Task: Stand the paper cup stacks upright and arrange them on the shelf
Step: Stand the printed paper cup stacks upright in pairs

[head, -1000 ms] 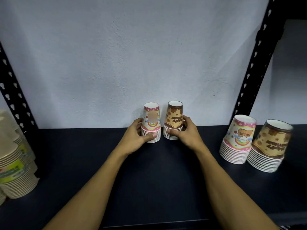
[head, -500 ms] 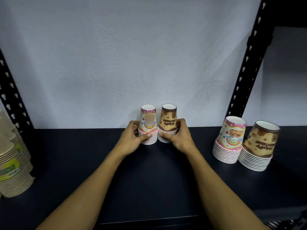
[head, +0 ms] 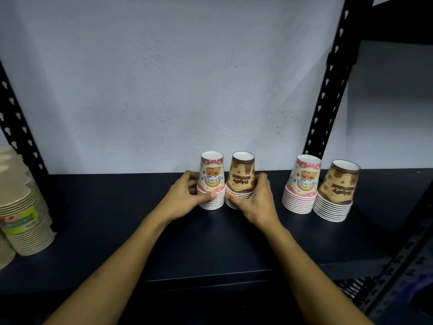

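Observation:
Two stacks of paper cups stand rim-down, side by side, near the back of the dark shelf (head: 117,207). The pink stack (head: 212,177) is on the left, and my left hand (head: 185,198) grips its lower rims. The brown stack (head: 242,175) is right next to it, and my right hand (head: 256,200) is wrapped around its base. Further right stand two more stacks, also rim-down: another pink stack (head: 302,184) and another brown stack (head: 336,191), touching each other.
Tall stacks of beige cups (head: 21,207) fill the shelf's left end. Black perforated uprights stand at the left (head: 18,127) and right (head: 332,76). A pale wall closes the back. The shelf's front edge (head: 206,274) runs below my forearms.
Both hands have slid the two central stacks together, closing the small gap. The view has shifted, so everything sits a little further left in the picture.

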The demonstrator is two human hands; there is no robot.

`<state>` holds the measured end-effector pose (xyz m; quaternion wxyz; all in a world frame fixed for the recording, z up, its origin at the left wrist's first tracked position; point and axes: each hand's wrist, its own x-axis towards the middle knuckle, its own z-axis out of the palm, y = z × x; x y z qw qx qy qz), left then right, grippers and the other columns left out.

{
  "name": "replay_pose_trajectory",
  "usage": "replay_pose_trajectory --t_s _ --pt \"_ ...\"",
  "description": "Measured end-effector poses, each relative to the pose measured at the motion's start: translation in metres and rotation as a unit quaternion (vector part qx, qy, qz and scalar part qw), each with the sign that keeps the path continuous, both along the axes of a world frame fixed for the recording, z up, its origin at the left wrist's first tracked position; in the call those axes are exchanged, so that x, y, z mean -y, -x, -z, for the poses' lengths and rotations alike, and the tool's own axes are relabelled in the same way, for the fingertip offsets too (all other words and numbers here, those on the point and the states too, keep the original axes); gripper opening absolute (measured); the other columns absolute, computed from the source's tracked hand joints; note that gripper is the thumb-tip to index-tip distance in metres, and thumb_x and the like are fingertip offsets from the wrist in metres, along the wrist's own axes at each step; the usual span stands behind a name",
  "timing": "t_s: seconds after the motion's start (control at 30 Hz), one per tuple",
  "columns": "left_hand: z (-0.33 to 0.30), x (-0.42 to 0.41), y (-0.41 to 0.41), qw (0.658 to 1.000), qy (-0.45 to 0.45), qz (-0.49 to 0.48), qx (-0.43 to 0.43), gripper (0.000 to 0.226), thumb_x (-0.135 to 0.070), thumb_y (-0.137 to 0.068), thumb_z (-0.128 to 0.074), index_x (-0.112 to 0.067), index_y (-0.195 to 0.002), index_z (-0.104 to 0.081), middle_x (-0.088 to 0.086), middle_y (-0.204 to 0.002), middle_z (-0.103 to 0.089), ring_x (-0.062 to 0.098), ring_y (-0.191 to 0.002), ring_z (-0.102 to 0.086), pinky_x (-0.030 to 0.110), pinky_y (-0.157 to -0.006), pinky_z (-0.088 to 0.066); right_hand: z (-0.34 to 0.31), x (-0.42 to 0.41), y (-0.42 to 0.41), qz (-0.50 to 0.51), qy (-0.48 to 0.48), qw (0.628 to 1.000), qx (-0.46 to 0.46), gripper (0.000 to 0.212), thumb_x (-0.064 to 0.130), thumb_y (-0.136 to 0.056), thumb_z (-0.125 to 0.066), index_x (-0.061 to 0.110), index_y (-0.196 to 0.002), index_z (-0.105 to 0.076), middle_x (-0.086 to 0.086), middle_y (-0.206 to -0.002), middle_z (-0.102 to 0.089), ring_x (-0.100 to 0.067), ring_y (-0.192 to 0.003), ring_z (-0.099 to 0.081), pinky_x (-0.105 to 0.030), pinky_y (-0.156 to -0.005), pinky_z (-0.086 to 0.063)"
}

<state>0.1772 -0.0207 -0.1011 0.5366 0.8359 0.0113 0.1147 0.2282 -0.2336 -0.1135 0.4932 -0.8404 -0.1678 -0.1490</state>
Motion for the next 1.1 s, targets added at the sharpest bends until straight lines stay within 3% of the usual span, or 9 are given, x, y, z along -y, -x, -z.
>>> replay_pose_trajectory --t_s 0.2,0.47,0.6,0.73,0.87,1.03,1.1 --pt "-0.001 0.028 0.026 0.999 0.003 0.044 -0.013 0.069 -0.029 -0.073 -0.089 -0.021 -0.130 -0.050 -0.007 -0.127 -0.067 0.000 -0.110 -0.067 0.016 -0.088 -0.053 0.004 0.041 0.030 0.007 0.020 1.000 0.017 0.070 0.041 -0.065 -0.091 0.017 -0.110 -0.043 -0.004 -0.113 -0.053 -0.016 -0.102 -0.057 -0.024 -0.083 -0.047" --pt "-0.002 0.089 0.028 0.993 0.001 0.117 -0.024 0.076 -0.044 -0.064 -0.091 -0.024 -0.126 -0.052 -0.007 -0.127 -0.070 0.004 -0.114 -0.067 0.034 -0.103 -0.053 0.004 0.119 0.054 0.021 0.018 0.999 0.027 0.075 0.045 -0.063 -0.091 0.024 -0.118 -0.043 0.000 -0.119 -0.060 -0.015 -0.109 -0.062 -0.033 -0.091 -0.053" --pt "-0.005 0.123 0.022 0.991 -0.006 0.131 -0.021 0.064 -0.034 -0.070 -0.091 -0.024 -0.121 -0.053 -0.006 -0.124 -0.071 0.003 -0.111 -0.068 0.033 -0.102 -0.054 0.003 0.153 0.063 0.039 0.004 0.999 0.027 0.073 0.041 -0.065 -0.090 0.026 -0.120 -0.045 0.003 -0.122 -0.060 -0.011 -0.110 -0.061 -0.021 -0.087 -0.048" --pt "-0.006 0.153 0.014 0.991 -0.016 0.134 -0.009 0.060 -0.030 -0.070 -0.091 -0.023 -0.117 -0.054 -0.005 -0.122 -0.072 0.003 -0.109 -0.069 0.030 -0.098 -0.056 -0.001 0.171 0.069 0.067 -0.019 0.997 0.020 0.077 0.058 -0.055 -0.081 0.029 -0.117 -0.044 0.003 -0.119 -0.058 -0.011 -0.107 -0.060 -0.026 -0.083 -0.050" --pt "-0.006 0.172 0.006 0.991 -0.022 0.130 0.005 0.058 -0.030 -0.069 -0.092 -0.021 -0.113 -0.056 -0.004 -0.119 -0.073 0.003 -0.106 -0.070 0.030 -0.097 -0.056 -0.008 0.183 0.068 0.082 -0.020 0.996 -0.003 0.075 0.065 -0.047 -0.075 0.029 -0.105 -0.042 0.004 -0.111 -0.055 -0.011 -0.100 -0.059 -0.018 -0.070 -0.042" --pt "0.001 0.183 0.000 0.992 -0.007 0.121 0.018 0.065 -0.049 -0.061 -0.091 -0.025 -0.113 -0.062 -0.008 -0.117 -0.074 0.008 -0.109 -0.070 0.039 -0.100 -0.055 -0.008 0.192 0.066 0.093 -0.025 0.995 -0.015 0.073 0.062 -0.046 -0.076 0.030 -0.103 -0.043 0.005 -0.109 -0.057 -0.009 -0.098 -0.060 -0.018 -0.067 -0.042" --pt "0.005 0.188 0.000 0.993 -0.001 0.114 0.027 0.062 -0.047 -0.064 -0.091 -0.025 -0.115 -0.062 -0.009 -0.118 -0.073 0.007 -0.109 -0.069 0.036 -0.100 -0.055 -0.008 0.194 0.065 0.098 -0.032 0.995 -0.015 0.072 0.060 -0.047 -0.077 0.030 -0.104 -0.044 0.005 -0.109 -0.058 -0.009 -0.099 -0.061 -0.023 -0.072 -0.046"
